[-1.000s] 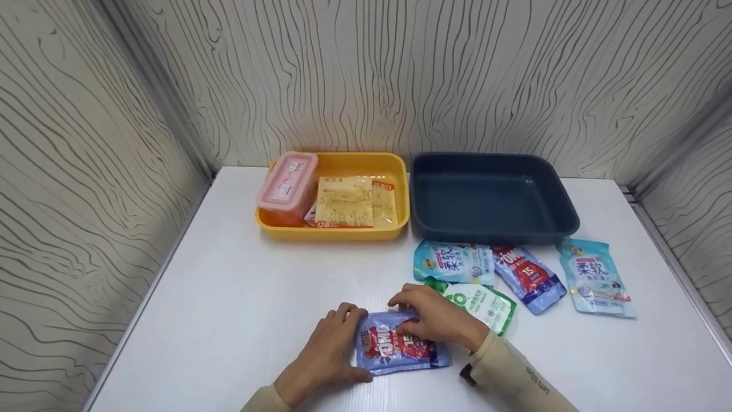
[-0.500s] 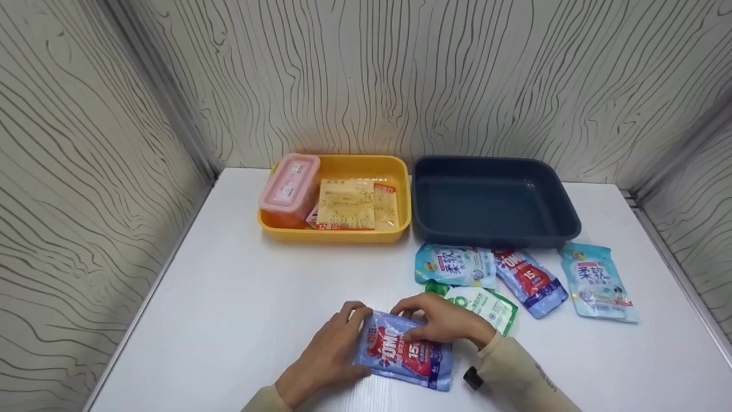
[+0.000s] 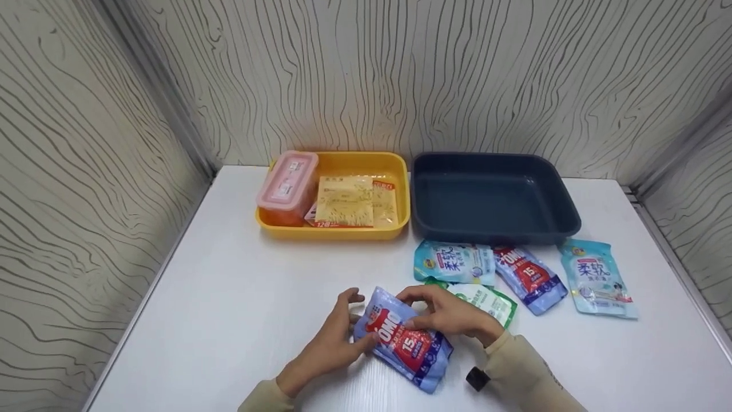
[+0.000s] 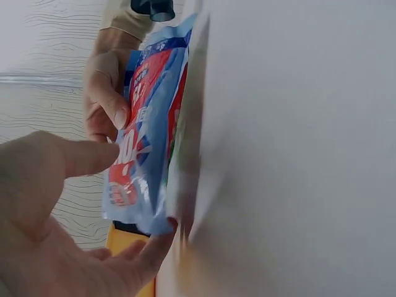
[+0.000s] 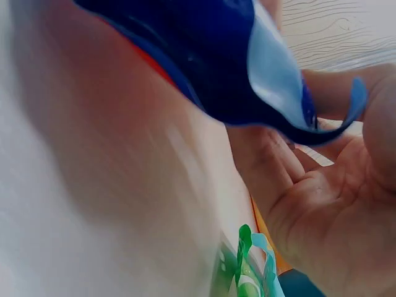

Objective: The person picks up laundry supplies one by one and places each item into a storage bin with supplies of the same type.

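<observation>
A blue and red OMO laundry detergent pouch (image 3: 403,337) is held slanting over the front of the table, its printed face up. My right hand (image 3: 449,315) grips its upper right side, thumb on the front and fingers behind. At its left edge my left hand (image 3: 334,337) pinches it lightly, thumb on the face and a finger at the underside; the upper fingers are spread off the film. In the left wrist view the pouch (image 4: 145,130) bulges, with its lower side near the white surface. The right wrist view shows its dark blue end (image 5: 204,68) close up.
Behind the right hand lie a green and white pouch (image 3: 486,303), a turquoise pouch (image 3: 454,263) and another OMO pouch (image 3: 529,277). A second turquoise pouch (image 3: 597,280) lies farther right. A yellow tray (image 3: 331,233) with a pink-lidded box (image 3: 289,180) and packets adjoins a navy tray (image 3: 494,234).
The OMO pouch has turned from lying nearly level to a slant, its left end raised away from me and its right end toward me. My left thumb has moved onto its face.
</observation>
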`<state>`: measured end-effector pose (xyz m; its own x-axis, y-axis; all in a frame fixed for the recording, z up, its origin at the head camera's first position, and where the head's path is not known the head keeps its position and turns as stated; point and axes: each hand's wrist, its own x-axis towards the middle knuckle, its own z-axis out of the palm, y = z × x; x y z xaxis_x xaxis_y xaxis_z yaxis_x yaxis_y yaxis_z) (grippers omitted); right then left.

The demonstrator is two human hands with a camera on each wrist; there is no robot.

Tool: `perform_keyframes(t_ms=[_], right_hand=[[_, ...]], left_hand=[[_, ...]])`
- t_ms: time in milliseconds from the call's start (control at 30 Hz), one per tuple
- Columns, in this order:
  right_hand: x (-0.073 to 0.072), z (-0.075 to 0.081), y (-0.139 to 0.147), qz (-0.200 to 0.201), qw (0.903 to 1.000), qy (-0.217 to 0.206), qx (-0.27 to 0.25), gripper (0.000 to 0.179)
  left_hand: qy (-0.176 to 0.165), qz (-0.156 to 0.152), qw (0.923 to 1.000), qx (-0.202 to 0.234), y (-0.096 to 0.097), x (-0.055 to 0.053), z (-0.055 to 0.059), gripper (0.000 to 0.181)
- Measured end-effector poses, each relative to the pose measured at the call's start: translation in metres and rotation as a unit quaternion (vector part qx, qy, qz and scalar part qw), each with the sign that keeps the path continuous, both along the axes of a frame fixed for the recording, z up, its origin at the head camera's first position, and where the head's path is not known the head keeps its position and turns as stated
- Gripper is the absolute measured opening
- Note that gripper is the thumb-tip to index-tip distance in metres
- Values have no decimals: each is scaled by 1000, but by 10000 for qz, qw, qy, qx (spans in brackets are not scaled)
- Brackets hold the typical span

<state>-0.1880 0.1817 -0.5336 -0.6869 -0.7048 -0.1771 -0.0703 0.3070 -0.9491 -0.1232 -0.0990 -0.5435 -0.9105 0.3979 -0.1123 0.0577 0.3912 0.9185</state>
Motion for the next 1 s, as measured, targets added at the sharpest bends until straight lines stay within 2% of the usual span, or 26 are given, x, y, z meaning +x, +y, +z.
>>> perform_keyframes(t_ms=[133, 233, 300, 433, 500, 533, 633, 833, 900, 1000], right_hand=[[1, 1, 1, -157, 9987, -179, -451, 41], [2, 3, 1, -421, 9965, -337, -642, 42], [2, 4, 1, -629, 9947, -423, -692, 42], [2, 5, 1, -916, 9904, -507, -908, 42], [3, 5, 1, -998, 9885, -487, -1026, 41], [4, 4, 1, -1019, 9878, -461, -1084, 41], [5, 4, 0, -1074, 9861, -445, -1187, 41], [8, 8, 0, -1200, 9855, -460, -1110, 37], [8, 10, 2, -1198, 9859, -500, -1053, 40], [9, 12, 4, -1165, 9869, -579, -952, 50]], left_hand=[[-446, 346, 9967, 579, 4, -2, 1, 86], [-940, 655, 9874, 1096, 7, -2, 0, 81], [-1434, 774, 9727, 1653, 11, -2, -2, 77], [-2255, 721, 9276, 2889, 21, 1, -10, 69], [-2388, 666, 9112, 3290, 26, 2, -13, 65], [-2380, 676, 9085, 3367, 28, 2, -14, 62], [-2221, 814, 9123, 3343, 32, 1, -12, 56], [-1715, 1124, 9373, 2818, 34, -7, -2, 50], [-1587, 1156, 9434, 2674, 34, -11, 3, 50], [-1438, 1202, 9482, 2567, 35, -17, 9, 49]])
